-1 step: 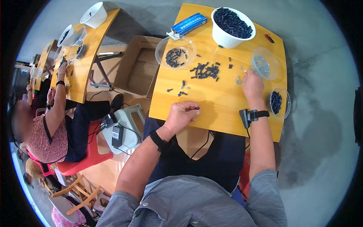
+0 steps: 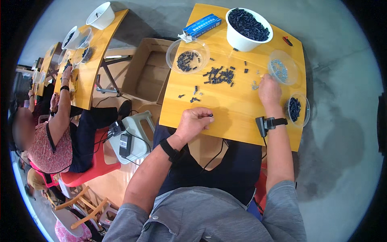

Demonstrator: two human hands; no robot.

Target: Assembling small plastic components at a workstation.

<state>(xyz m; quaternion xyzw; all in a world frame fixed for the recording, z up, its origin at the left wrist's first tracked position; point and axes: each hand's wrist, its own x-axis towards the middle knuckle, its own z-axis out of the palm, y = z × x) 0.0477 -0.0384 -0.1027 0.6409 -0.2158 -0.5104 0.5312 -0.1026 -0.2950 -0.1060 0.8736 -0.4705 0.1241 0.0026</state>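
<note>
My left hand [image 2: 194, 122] is closed in a pinch near the table's front edge, holding a small black plastic piece [image 2: 210, 115] at its fingertips. Beside the small pile of silvery metal bits [image 2: 254, 85], my right hand [image 2: 269, 89] rests on the tabletop with its fingers curled together; what they hold, if anything, is hidden. Loose black pieces [image 2: 219, 76] lie heaped mid-table, and a few more [image 2: 194, 99] are spread beyond my left hand. A clear tub of small metal parts [image 2: 283, 67] stands just past my right hand.
A white bucket [image 2: 248, 30] full of black pieces stands at the back, beside a blue box [image 2: 202, 25]. Clear tubs of black pieces sit at left [image 2: 188, 56] and right [image 2: 296, 109]. A red-and-black tool [image 2: 287, 40] lies far right. Another person [image 2: 52, 141] works at the left table.
</note>
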